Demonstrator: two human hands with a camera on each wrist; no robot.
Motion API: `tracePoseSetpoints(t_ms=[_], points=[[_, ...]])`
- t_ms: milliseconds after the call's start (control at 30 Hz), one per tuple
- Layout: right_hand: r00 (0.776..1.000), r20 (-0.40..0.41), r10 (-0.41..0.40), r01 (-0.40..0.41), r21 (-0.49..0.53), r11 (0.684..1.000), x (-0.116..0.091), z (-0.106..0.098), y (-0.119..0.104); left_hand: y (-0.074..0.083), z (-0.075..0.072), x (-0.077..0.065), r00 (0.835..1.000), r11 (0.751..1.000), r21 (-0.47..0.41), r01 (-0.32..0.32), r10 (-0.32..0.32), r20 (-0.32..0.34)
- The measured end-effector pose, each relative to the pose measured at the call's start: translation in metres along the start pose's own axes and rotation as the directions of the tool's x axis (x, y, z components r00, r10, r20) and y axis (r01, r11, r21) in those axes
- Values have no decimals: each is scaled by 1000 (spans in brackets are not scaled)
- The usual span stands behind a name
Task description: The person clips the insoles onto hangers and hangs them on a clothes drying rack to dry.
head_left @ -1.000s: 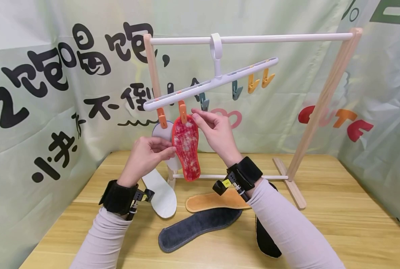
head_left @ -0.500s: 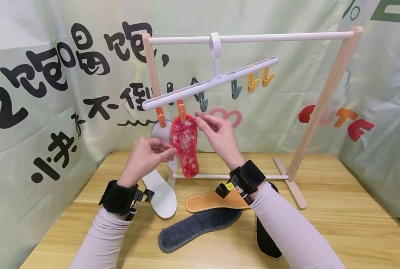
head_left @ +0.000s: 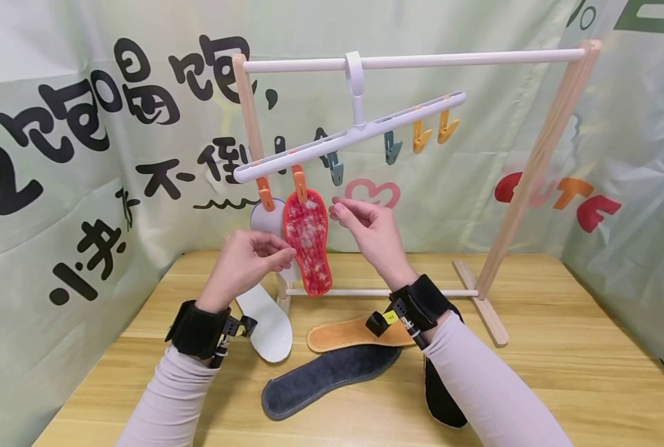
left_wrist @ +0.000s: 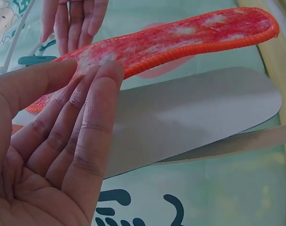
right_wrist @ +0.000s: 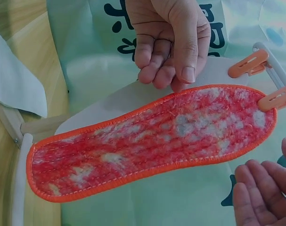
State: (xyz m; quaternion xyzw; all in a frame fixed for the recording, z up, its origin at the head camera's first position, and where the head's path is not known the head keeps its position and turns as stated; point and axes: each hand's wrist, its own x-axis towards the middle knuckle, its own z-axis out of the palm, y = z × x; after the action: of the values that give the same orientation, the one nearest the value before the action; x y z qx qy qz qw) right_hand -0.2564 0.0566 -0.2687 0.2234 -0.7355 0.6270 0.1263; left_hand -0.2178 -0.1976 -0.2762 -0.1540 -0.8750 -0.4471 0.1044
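A red-and-white fuzzy insole (head_left: 308, 239) with an orange border hangs from an orange clothespin (head_left: 299, 185) on a white clip hanger (head_left: 360, 130). My left hand (head_left: 248, 257) is at its left edge, fingers loosely bent. A gap shows between thumb and fingertips in the left wrist view, where they overlap the insole. My right hand (head_left: 372, 233) is off the insole's upper right side, fingers relaxed and holding nothing. Behind the red insole, a pale grey insole (right_wrist: 98, 103) hangs from another orange clothespin (right_wrist: 249, 63), partly hidden.
The hanger hooks on a wooden rack's white bar (head_left: 466, 60). Teal clothespins (head_left: 336, 169) and yellow clothespins (head_left: 419, 138) hang unused. On the table (head_left: 578, 372) lie a white insole (head_left: 267, 326), an orange insole (head_left: 343, 334), a dark grey insole (head_left: 329, 380) and a black insole (head_left: 442, 394).
My right hand has drawn away from the red insole, rightward and slightly down. The left hand has barely shifted. The red insole still hangs from its clothespin.
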Motion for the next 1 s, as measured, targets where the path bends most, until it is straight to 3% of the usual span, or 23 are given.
tracePoseSetpoints(t_ms=[433, 1000], points=[[996, 62, 71, -70, -25, 997, -12, -12, 10, -1, 5, 0, 999, 998, 41, -43, 43, 10], [991, 87, 102, -96, -73, 993, -30, -23, 20, 0, 8, 0, 999, 998, 49, -50, 49, 15]])
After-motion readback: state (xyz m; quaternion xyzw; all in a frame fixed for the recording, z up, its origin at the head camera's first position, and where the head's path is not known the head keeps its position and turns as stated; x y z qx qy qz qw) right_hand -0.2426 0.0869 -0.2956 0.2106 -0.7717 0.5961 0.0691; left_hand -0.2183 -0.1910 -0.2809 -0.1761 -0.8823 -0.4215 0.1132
